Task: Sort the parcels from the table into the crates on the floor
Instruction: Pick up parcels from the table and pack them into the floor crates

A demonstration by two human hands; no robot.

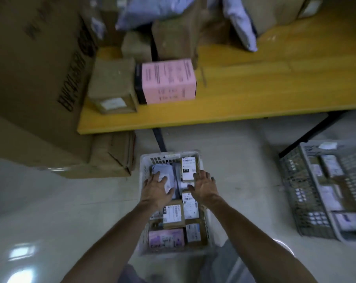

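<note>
A white crate (145,166) on the floor below me is packed with several labelled parcels. My left hand (155,188) lies flat with spread fingers on a grey poly-bag parcel (161,170) at the crate's far left. My right hand (203,185) hovers open over the far right, fingers spread near a brown box with a white label (189,167). Neither hand grips anything. On the yellow table (244,103) above stand a pink parcel (169,81), brown cardboard boxes (113,82) and grey mailer bags (240,21).
A grey crate (295,190) holding several parcels sits on the floor at the right. Large cardboard cartons (34,78) fill the left side, with a smaller carton (111,154) under the table corner. Black table legs (159,139) stand just beyond the white crate.
</note>
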